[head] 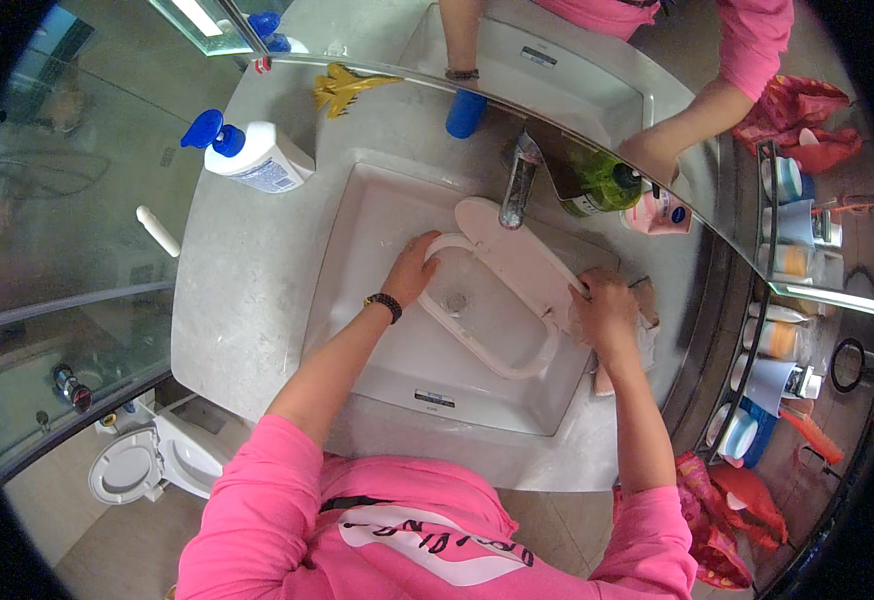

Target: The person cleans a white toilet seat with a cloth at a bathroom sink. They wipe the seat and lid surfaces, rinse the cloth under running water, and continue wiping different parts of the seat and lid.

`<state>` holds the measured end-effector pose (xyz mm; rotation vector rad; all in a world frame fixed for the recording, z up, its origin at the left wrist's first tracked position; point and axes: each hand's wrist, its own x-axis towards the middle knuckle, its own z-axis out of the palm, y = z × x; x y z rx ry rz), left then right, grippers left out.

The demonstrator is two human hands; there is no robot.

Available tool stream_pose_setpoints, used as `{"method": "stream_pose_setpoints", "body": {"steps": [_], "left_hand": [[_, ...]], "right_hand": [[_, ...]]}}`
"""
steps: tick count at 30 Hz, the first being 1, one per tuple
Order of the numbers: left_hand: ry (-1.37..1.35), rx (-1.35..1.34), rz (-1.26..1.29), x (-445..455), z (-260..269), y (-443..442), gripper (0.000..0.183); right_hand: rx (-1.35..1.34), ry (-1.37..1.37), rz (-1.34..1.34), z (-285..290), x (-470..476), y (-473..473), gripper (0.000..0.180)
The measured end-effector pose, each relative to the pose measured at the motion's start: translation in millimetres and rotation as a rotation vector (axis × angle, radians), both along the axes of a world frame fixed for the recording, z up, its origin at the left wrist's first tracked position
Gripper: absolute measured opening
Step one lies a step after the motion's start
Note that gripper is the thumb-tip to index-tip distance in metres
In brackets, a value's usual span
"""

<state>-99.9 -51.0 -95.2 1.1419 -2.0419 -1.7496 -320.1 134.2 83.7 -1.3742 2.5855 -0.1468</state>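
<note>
Inside the rectangular white sink (377,360) lies a pale pink oval ring frame (448,330) joined along one side to a flat pink panel (515,262), like a small folding basin or lid. My left hand (413,270) grips the ring's upper left end. At the panel's right end is my right hand (603,304), fingers curled on its edge. The chrome faucet (519,184) reaches over the panel. Under and beside my right wrist, a crumpled pale cloth or wrapper (645,345) lies on the counter, partly hidden. The drain (455,302) shows through the ring.
Around the sink, the grey counter (234,262) holds a white pump bottle (264,161), a yellow toy plane (347,88), a blue cup (466,112), a green bottle (602,180) and a pink pouch (658,214). A mirror borders the back; a toiletries rack (741,375) stands right.
</note>
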Motion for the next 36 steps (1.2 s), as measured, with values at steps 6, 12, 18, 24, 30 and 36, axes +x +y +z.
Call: {"method": "stream_pose_setpoints", "body": {"steps": [6, 12, 18, 24, 30, 36], "left_hand": [[-0.084, -0.173, 0.078, 4, -34, 18, 0.029], [-0.032, 0.343, 0.276, -2, -25, 7, 0.048], [0.024, 0.487, 0.073, 2, 1, -20, 0.062], [-0.004, 0.520, -0.181, 8, 44, -43, 0.056], [0.118, 0.709, -0.283, 23, 42, -47, 0.050], [0.103, 0.792, -0.195, 26, 44, -44, 0.055]], "right_hand": [[0.106, -0.146, -0.026, 18, 38, 18, 0.020], [-0.240, 0.027, 0.192, 16, 50, 38, 0.024], [-0.454, 0.330, 0.549, 12, 52, 50, 0.024], [-0.513, 0.421, 0.621, -14, 60, 61, 0.020], [-0.361, 0.280, 0.600, -52, 61, 73, 0.024], [-0.212, 0.015, 0.452, -66, 64, 60, 0.024]]}}
